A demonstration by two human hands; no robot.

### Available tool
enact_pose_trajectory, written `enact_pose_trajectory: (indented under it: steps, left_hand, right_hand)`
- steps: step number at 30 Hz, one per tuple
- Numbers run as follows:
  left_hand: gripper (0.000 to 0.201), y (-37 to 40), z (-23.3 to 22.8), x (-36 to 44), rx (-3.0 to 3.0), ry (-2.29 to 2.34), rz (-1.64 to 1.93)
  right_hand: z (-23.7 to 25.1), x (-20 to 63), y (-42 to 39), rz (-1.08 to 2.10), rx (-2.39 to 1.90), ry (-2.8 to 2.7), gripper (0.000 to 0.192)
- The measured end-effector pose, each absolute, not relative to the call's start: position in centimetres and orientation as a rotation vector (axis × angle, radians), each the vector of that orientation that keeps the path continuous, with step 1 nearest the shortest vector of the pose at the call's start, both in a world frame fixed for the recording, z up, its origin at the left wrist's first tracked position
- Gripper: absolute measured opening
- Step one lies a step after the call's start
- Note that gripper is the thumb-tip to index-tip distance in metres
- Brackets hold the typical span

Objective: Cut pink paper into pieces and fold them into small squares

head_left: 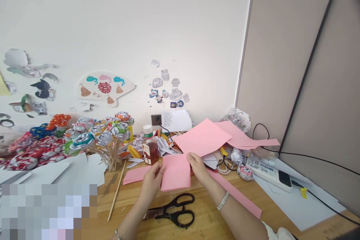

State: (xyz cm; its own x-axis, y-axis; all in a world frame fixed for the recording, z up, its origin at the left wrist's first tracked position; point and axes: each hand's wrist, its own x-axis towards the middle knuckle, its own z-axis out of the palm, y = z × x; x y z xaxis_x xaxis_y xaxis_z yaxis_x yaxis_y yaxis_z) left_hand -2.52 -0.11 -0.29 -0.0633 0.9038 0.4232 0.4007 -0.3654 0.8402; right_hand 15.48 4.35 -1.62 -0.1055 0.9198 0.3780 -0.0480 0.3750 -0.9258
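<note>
- While the left hand (153,176) pinches the left edge of a pink paper piece (176,172), its thumb and fingers are closed on the sheet.
- The right hand (197,163) grips the same piece at its upper right corner, thumb on the near face; the fingers behind the paper are hidden.
- The pink paper piece is held between the two hands, just beyond the black-handled scissors (180,210), which lie on the wooden tabletop (206,210).
- Left of the left hand, a thin wooden stick (116,193) lies near the edge of a pile of white sheets (92,167).
- Behind the hands stand a bottle with a white cap (150,150) and bunches of paper flowers (84,138); a larger pink sheet (204,137) rests on the clutter.
- To the right, a white power strip (267,174) lies on paper.
- A decorated fan shape (105,89) hangs on the white wall (197,15), beside a grey partition (281,45).
</note>
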Motion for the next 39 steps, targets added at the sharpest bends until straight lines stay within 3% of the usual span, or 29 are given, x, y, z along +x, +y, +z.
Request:
enact_pose_trajectory:
  steps: [23,39]
  left_hand:
    - [0.031,0.3,-0.3,-3.8,1.613,1.57,1.694]
    - [0.033,0.1,0.4,-3.7,1.36,1.398,1.72]
  right_hand:
    - [-3.8,14.3,5.1,1.357,-0.74,-1.644,0.028]
    - [-2.5,14.4,4.3,1.204,-0.631,-1.614,0.021]
